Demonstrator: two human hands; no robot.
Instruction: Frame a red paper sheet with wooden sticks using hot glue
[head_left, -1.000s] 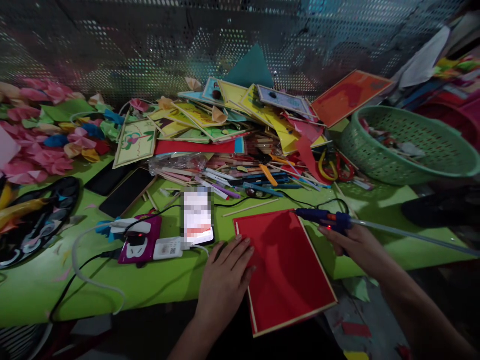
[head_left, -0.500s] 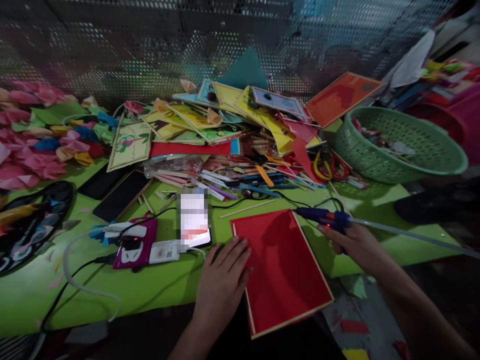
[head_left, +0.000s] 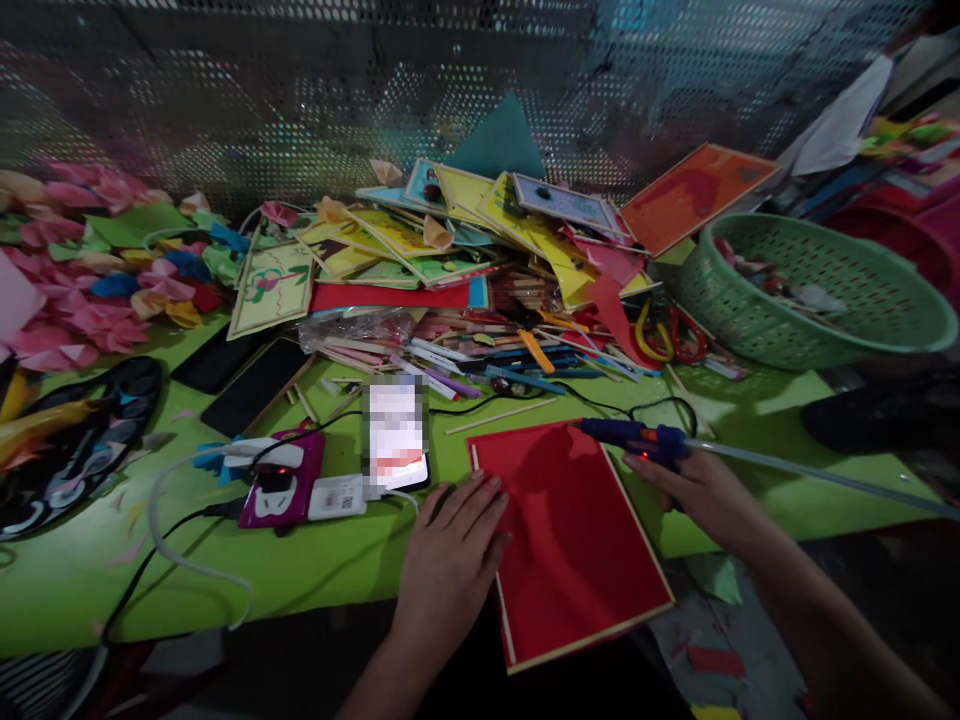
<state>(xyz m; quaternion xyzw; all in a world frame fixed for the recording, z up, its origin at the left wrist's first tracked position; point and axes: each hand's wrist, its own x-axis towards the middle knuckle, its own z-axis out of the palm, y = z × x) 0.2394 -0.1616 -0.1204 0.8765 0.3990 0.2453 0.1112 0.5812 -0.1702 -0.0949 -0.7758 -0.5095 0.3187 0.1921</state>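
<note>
A red rectangular card (head_left: 577,550) lies partly over the front edge of the green table, with thin pale sticks along its left, right and bottom edges. No stick shows along its top edge. Flat on the card's left side rests my left hand (head_left: 454,550), fingers stretched out. My right hand (head_left: 690,485) grips a blue hot glue gun (head_left: 637,435) with a small red light. Its nozzle is at the card's top edge, near the upper right corner. A long translucent glue stick (head_left: 795,465) runs out of the gun's back end.
Behind the card lie loose sticks and pens (head_left: 442,360), scissors (head_left: 667,335) and a pile of decorated cards (head_left: 480,220). A green basket (head_left: 825,335) stands right. Left are paper flowers (head_left: 90,300), phones (head_left: 255,385), a purple power strip (head_left: 281,485) with cables, and a lit phone (head_left: 397,430).
The glue gun's nozzle has moved a little left along the card's top edge, my right hand with it. My left hand keeps its place on the card. The view has shifted slightly.
</note>
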